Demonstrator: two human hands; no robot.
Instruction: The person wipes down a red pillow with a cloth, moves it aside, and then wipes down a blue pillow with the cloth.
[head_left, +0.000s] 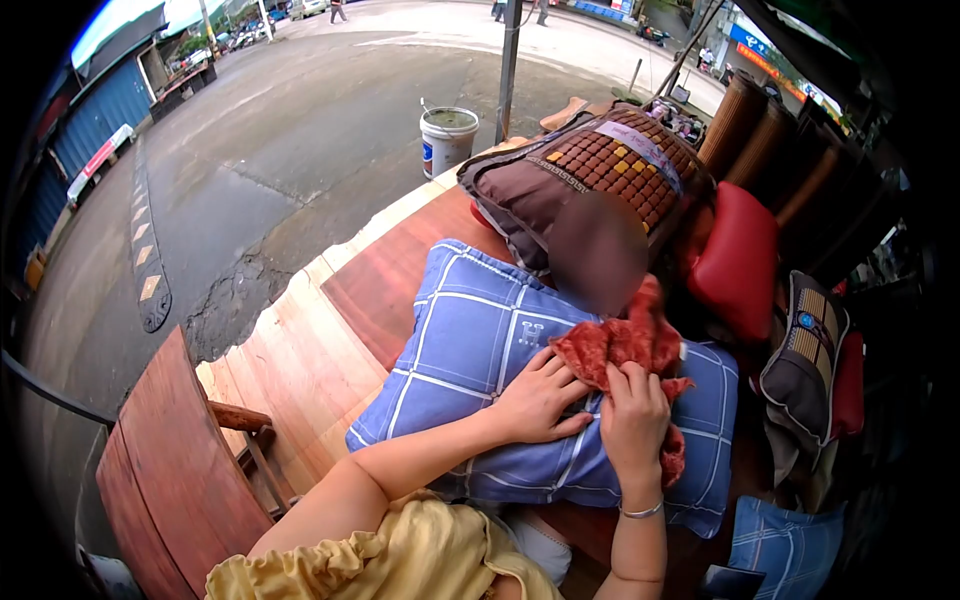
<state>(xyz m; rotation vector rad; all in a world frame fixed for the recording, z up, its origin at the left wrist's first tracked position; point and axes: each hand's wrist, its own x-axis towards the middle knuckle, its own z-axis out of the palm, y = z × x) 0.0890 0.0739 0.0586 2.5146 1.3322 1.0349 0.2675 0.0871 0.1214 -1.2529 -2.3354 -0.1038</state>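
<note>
A blue pillow [440, 340] with white check lines lies on the wooden table in front of me. My left hand [545, 400] rests flat on it, fingers stretched out, their tips close to a crumpled red cloth [625, 345]. The fingers of my right hand [636, 415], which has a silver bangle at the wrist, are closed on this fuzzy cloth over the pillow. Part of the cloth hangs down beyond that hand. Just above, a blurred brown patch hides some of the pillow's far edge.
Behind the pillow sits a brown beaded cushion [630, 165], with a red cushion [735, 265] to its right. A white bucket [448, 140] stands past the table [300, 340]. At left is a wooden stool [180, 480]. Rolled mats [735, 120] and another cushion [808, 350] are at right.
</note>
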